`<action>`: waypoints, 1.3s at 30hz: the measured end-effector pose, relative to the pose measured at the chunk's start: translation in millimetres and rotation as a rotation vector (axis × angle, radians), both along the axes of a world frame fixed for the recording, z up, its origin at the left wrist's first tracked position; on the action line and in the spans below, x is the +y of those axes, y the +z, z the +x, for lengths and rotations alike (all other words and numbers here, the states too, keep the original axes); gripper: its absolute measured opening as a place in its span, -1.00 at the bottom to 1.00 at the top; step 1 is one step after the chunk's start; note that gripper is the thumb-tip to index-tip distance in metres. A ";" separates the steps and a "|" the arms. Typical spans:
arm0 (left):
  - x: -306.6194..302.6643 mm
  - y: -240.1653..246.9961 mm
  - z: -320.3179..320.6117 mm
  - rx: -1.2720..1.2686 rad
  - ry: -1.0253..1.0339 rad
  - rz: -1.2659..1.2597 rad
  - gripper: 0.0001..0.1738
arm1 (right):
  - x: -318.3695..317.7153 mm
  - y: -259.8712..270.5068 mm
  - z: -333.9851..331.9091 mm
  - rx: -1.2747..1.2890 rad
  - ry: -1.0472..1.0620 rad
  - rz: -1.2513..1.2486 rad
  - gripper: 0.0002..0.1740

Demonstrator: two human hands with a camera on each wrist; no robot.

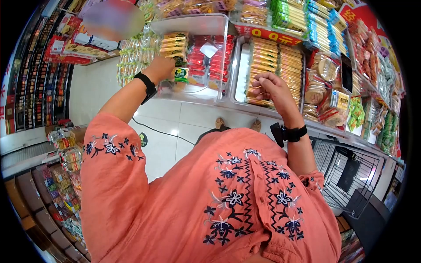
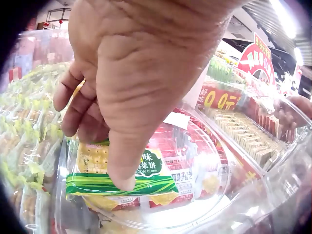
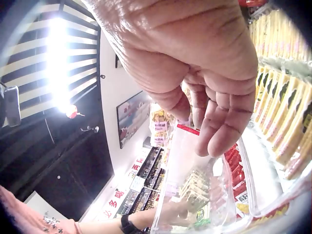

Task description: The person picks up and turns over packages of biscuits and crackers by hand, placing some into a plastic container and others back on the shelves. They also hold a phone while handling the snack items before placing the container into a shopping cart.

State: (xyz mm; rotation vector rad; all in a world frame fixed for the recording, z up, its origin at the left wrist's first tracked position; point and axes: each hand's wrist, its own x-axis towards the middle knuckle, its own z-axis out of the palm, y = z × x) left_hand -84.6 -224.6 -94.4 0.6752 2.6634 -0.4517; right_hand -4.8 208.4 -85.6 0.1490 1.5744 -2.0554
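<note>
My left hand (image 1: 160, 70) pinches a green-and-yellow biscuit packet (image 1: 181, 74) over a clear plastic bin (image 1: 193, 94). In the left wrist view its thumb lies across the front of the packet (image 2: 153, 180), with the other fingers behind. Beneath it in that bin are yellow packets (image 1: 174, 43) and red packets (image 1: 221, 57). Loosely bent and holding nothing, the fingers of my right hand (image 1: 276, 90) hover over the neighbouring bin of yellow-wrapped biscuits (image 1: 264, 52). The right wrist view shows that hand (image 3: 195, 63) close up, its fingertips pointing down above the bins.
Bagged round biscuits (image 1: 316, 90) fill the display at right, near a dark phone-like slab (image 1: 346, 72). Clear-wrapped snacks (image 1: 131, 59) lie left of the bin. A wire shopping cart (image 1: 346, 171) stands at right. A black cable (image 1: 164, 131) crosses the tiled floor.
</note>
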 end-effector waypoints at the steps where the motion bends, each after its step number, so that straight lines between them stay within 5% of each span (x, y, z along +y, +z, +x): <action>1: 2.5 1.6 0.8 -0.025 -0.001 -0.026 -0.47 | 1.0 -0.7 -0.4 -0.004 0.000 0.001 -0.72; 14: 12.5 11.3 -5.0 -0.135 -0.020 -0.105 -0.41 | 10.2 -11.5 -8.2 -0.034 -0.030 -0.010 -0.71; 25: -3.9 13.0 5.3 -0.216 -0.003 0.186 -0.69 | 10.0 -12.5 -17.5 -0.022 0.025 -0.040 -0.72; 32: 49.4 122.2 42.7 0.088 0.132 0.646 -0.69 | 8.1 0.2 -23.7 0.027 0.112 -0.058 -0.70; 39: 119.7 162.4 78.5 0.439 0.040 0.787 -0.62 | 1.8 50.4 -21.9 0.138 0.244 -0.120 -0.54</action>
